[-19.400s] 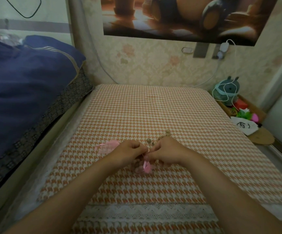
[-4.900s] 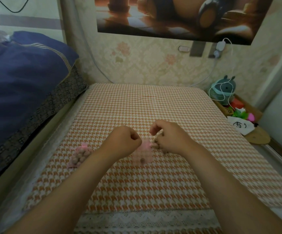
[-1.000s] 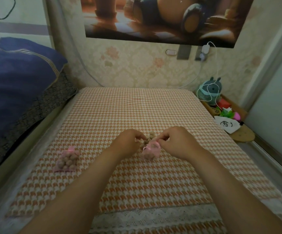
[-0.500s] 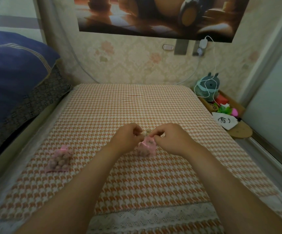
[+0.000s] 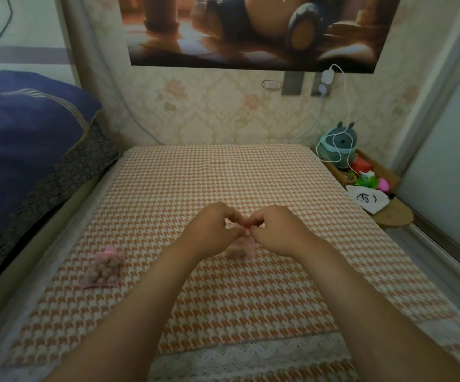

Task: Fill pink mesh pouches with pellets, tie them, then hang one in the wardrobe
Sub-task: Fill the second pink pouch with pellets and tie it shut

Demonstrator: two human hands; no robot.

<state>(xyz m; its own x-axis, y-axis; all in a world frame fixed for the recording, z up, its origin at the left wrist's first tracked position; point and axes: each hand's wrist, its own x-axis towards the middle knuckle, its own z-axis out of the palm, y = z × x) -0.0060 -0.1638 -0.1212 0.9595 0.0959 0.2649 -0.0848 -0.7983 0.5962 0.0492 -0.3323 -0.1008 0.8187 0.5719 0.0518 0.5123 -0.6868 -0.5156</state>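
A pink mesh pouch (image 5: 241, 250) holding brown pellets rests on the orange houndstooth table cover (image 5: 223, 177), mostly hidden under my hands. My left hand (image 5: 209, 232) and my right hand (image 5: 275, 230) meet just above it, fingers pinched on the pouch's pink drawstrings at its top. A second pink mesh pouch (image 5: 102, 268), filled with pellets and drawn closed with a small pink bow, lies flat on the cover to the left, apart from both hands.
A bed with a navy duvet (image 5: 22, 139) runs along the left. At the right stands a low shelf with a grey plush toy (image 5: 337, 146), a white cable, small coloured items and a white drawstring bag (image 5: 366, 199). A pale door (image 5: 449, 150) is at far right.
The camera has tilted and shifted slightly. My hands stay pinched together over the pouch, working its strings; the filled pouch at the left has not moved.
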